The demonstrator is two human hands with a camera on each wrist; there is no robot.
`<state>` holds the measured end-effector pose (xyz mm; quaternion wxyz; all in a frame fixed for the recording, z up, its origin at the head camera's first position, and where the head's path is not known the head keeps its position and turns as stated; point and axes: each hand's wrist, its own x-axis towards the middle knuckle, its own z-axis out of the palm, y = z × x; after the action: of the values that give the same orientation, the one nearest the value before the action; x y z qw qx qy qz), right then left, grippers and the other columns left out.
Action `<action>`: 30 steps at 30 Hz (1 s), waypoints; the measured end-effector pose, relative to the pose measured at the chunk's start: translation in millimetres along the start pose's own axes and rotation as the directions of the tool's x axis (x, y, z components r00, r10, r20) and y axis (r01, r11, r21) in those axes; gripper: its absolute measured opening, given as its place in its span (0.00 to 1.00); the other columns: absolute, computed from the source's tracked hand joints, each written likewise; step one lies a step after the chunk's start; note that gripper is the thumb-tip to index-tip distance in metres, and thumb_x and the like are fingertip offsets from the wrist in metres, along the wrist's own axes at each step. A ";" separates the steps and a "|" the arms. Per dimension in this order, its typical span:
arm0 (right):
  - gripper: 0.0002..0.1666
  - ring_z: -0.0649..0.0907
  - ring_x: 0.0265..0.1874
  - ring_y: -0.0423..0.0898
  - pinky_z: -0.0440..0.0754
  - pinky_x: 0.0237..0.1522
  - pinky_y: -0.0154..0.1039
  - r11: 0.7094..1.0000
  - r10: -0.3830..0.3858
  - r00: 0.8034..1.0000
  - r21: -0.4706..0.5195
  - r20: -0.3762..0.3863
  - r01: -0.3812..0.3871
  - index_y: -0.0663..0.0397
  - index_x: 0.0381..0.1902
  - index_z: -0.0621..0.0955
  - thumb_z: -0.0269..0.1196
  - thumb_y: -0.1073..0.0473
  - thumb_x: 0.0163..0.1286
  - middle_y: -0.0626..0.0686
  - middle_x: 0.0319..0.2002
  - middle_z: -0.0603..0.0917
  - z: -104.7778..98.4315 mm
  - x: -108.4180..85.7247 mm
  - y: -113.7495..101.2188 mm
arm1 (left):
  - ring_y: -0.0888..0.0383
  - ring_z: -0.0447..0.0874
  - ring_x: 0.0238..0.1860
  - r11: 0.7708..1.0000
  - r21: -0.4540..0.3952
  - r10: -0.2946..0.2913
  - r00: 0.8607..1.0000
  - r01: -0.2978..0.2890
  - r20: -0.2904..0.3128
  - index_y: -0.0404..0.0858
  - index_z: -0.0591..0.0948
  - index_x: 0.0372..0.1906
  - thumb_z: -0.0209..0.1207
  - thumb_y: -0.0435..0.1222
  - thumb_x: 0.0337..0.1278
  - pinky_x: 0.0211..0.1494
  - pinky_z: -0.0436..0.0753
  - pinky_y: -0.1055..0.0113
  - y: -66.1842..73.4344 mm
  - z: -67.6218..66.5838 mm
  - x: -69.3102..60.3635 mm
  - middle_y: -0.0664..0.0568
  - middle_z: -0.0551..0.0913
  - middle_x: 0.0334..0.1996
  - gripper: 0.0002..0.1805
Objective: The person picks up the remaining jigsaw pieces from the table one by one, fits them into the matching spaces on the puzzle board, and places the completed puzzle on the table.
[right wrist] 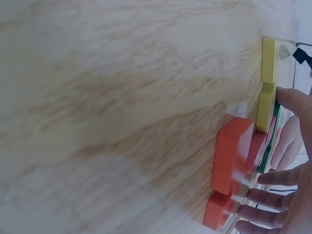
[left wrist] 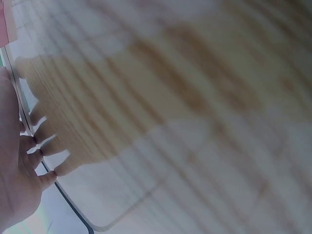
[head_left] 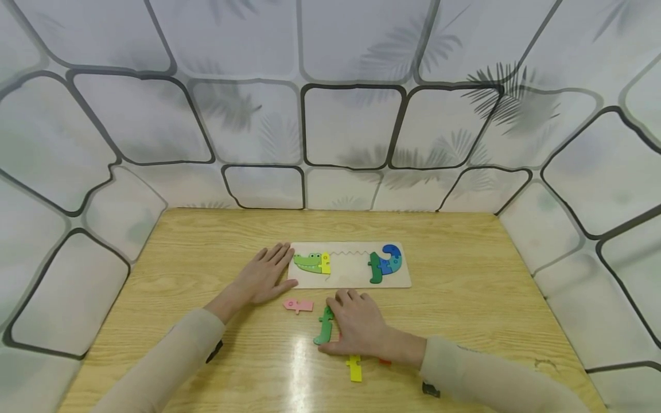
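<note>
A crocodile puzzle board (head_left: pixel 348 280) lies on the table with its head pieces (head_left: pixel 308 263) at the left, and a dark green leg (head_left: pixel 376 268) and blue tail pieces (head_left: pixel 395 259) at the right. My left hand (head_left: pixel 262 275) rests at the board's left edge, fingers straight, also visible in the left wrist view (left wrist: pixel 19 180). In front of the board my right hand (head_left: pixel 361 324) holds a loose green piece (head_left: pixel 325 328) by its two ends, between thumb and index finger. The right wrist view shows the hand (right wrist: pixel 297 195) beside the green piece, partly hidden behind other pieces.
A pink piece (head_left: pixel 298 306) lies left of the green one. Nearer the front are a yellow piece (head_left: pixel 355 369) and a red-orange piece (head_left: pixel 385 362), larger in the right wrist view (right wrist: pixel 230 158). A darker red piece (right wrist: pixel 255 148) lies beside them. Patterned fabric walls (head_left: pixel 351 126) enclose the table.
</note>
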<state>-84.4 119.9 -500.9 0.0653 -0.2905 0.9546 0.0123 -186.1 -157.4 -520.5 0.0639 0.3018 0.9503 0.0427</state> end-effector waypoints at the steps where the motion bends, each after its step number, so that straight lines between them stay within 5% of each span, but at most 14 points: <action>1: 0.60 0.81 0.58 0.51 0.85 0.59 0.50 1.000 0.000 1.000 -0.004 0.000 0.000 0.47 0.69 0.79 0.57 0.09 0.56 0.53 0.61 0.81 0.0 0.0 -0.2 | 0.41 0.52 0.87 1.000 0.002 -0.002 1.000 0.002 0.001 0.36 0.53 0.85 0.44 0.65 0.78 0.87 0.58 0.39 -0.2 0.1 -0.2 0.41 0.52 0.86 0.48; 30: 0.54 0.80 0.58 0.51 0.85 0.60 0.51 0.999 0.005 1.000 0.049 0.009 -0.006 0.50 0.64 0.82 0.65 0.15 0.56 0.53 0.61 0.81 -4.7 -0.4 1.2 | 0.41 0.52 0.87 1.000 0.014 0.006 1.000 -0.006 -0.013 0.35 0.54 0.85 0.43 0.65 0.79 0.87 0.58 0.40 -0.7 1.6 0.3 0.41 0.52 0.86 0.48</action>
<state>-85.3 120.8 -496.2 0.0768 -0.2861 0.9551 -0.0097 -186.4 -157.7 -522.2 0.0553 0.3050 0.9500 0.0381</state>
